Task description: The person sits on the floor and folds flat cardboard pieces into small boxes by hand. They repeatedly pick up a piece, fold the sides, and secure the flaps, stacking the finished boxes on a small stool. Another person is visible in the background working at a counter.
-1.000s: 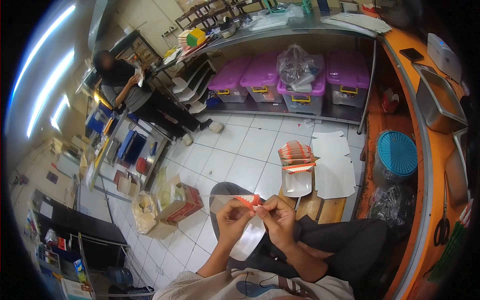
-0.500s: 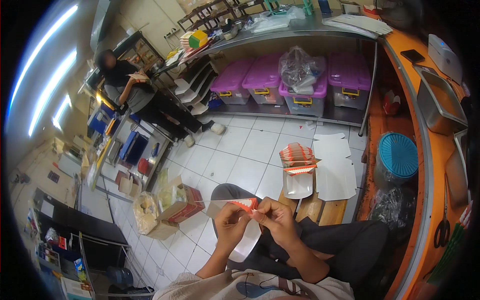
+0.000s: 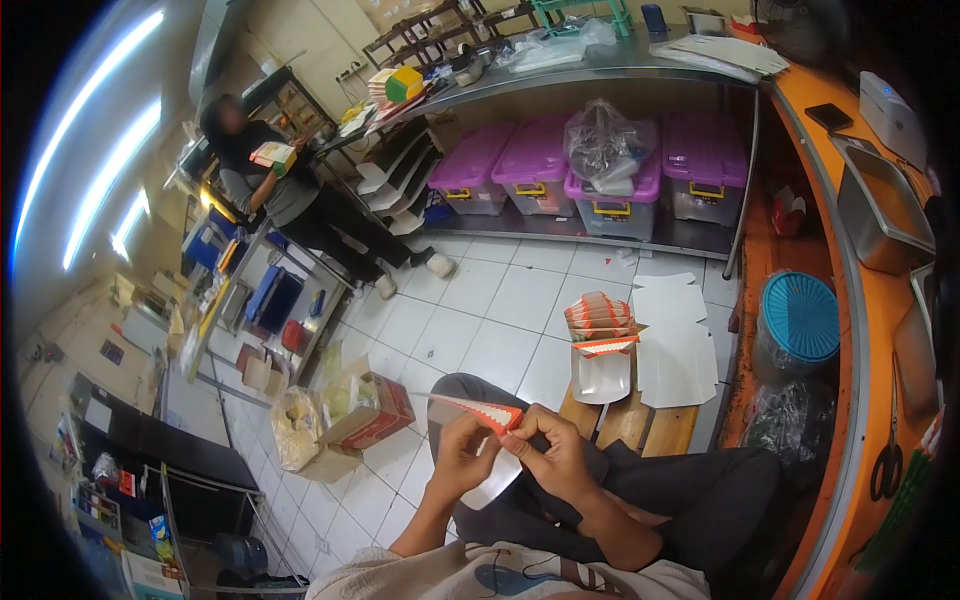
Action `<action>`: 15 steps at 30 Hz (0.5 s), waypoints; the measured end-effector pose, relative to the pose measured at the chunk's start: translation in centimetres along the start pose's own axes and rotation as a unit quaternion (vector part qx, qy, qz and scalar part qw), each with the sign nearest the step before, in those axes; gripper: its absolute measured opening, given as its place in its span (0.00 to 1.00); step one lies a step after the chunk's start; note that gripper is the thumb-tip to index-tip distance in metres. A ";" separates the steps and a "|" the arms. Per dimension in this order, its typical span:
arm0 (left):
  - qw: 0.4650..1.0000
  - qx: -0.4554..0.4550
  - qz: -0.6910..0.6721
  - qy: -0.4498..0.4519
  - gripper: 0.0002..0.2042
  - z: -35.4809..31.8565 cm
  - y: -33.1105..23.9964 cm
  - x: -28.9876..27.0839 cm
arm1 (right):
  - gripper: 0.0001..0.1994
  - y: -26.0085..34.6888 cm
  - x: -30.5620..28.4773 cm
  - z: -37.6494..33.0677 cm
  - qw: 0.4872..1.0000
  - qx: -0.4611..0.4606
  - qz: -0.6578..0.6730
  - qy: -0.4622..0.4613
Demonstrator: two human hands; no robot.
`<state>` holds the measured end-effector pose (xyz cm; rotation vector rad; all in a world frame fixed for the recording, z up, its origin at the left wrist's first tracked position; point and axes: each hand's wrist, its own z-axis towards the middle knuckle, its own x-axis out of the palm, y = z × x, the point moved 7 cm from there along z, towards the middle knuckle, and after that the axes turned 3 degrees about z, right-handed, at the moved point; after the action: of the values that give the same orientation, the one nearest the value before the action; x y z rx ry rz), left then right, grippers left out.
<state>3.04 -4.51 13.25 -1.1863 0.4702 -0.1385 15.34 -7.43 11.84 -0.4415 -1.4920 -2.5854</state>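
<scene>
Low in front of me, my left hand (image 3: 463, 447) and my right hand (image 3: 556, 457) both pinch a red-and-white paper food box (image 3: 490, 413). Its red, white-patterned edge tilts down toward my right fingers, which press at the corner. The white inside of the box shows below my hands, above my lap; my fingers hide part of it. Ahead to the right stands a nested row of similar paper food boxes (image 3: 600, 318), the front one showing its white inside. Beside them lie flat white cardboard blanks (image 3: 676, 345).
Wooden slats (image 3: 630, 430) support the boxes and blanks. A cardboard carton (image 3: 375, 405) sits on the tiled floor, left. Purple-lidded bins (image 3: 540, 160) fill the shelf under a metal table (image 3: 560, 80). An orange counter (image 3: 850, 330) runs along my right. Another person (image 3: 270, 170) stands far left.
The box in my hands has turned, its patterned edge now sloping more and facing me. My right fingers have shifted at its corner. The other person now holds up a folded, coloured box.
</scene>
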 end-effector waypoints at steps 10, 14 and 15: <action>0.981 0.055 0.049 -0.178 0.11 -0.4 -0.4 0.5 | 0.07 0.5 -1.3 0.2 0.993 0.028 -0.095 -0.072; 0.989 -0.032 0.034 -0.137 0.09 -0.8 -0.1 1.1 | 0.08 0.2 -1.0 0.1 0.987 -0.013 -0.132 -0.094; 0.989 -0.041 0.023 -0.140 0.09 -1.0 -0.2 1.0 | 0.08 0.2 -0.9 -0.1 0.987 -0.022 -0.125 -0.094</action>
<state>3.56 -5.77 12.83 -1.2512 0.2563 0.0879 16.19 -7.61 11.65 -0.5500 -1.6497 -2.8428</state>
